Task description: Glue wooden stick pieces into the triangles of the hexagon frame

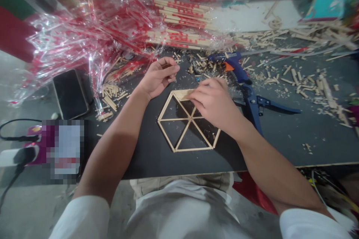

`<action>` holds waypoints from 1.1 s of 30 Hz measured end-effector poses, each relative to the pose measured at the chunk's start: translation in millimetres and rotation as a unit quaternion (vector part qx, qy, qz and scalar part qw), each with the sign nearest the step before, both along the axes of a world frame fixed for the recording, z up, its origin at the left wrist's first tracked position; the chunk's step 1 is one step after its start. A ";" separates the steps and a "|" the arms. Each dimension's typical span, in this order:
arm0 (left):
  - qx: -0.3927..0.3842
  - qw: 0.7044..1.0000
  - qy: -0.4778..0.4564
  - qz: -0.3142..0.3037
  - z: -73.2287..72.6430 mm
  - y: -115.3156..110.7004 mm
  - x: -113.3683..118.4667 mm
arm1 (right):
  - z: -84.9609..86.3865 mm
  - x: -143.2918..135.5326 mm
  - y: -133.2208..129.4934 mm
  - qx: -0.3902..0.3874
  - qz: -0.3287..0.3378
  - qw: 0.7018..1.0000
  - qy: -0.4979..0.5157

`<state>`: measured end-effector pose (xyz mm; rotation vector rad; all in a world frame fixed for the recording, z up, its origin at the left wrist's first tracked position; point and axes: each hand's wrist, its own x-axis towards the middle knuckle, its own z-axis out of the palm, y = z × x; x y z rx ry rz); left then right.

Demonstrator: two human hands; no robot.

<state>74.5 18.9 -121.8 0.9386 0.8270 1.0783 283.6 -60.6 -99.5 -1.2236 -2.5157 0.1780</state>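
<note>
While hands pinch sticks | right hand point(213, 102) on hexagon frame point(188, 120) | glue gun point(238, 69) beside

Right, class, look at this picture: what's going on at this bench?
A person is working on a hexagon frame made of thin wooden sticks, lying flat on a dark board. The right hand presses on its top section, part filled with sticks. The left hand is curled just beyond the frame. A blue glue gun and stick offcuts lie nearby.
</note>
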 end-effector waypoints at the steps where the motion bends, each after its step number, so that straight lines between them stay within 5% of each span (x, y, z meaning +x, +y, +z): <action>1: 0.000 1.000 0.000 0.001 0.2 -0.1 0.2 | -0.9 -0.4 -0.2 0.006 -0.001 1.000 0.000; 33: 0.000 1.000 0.028 0.006 5.4 -1.9 2.1 | -2.2 -4.5 -2.3 0.022 0.013 1.000 -0.018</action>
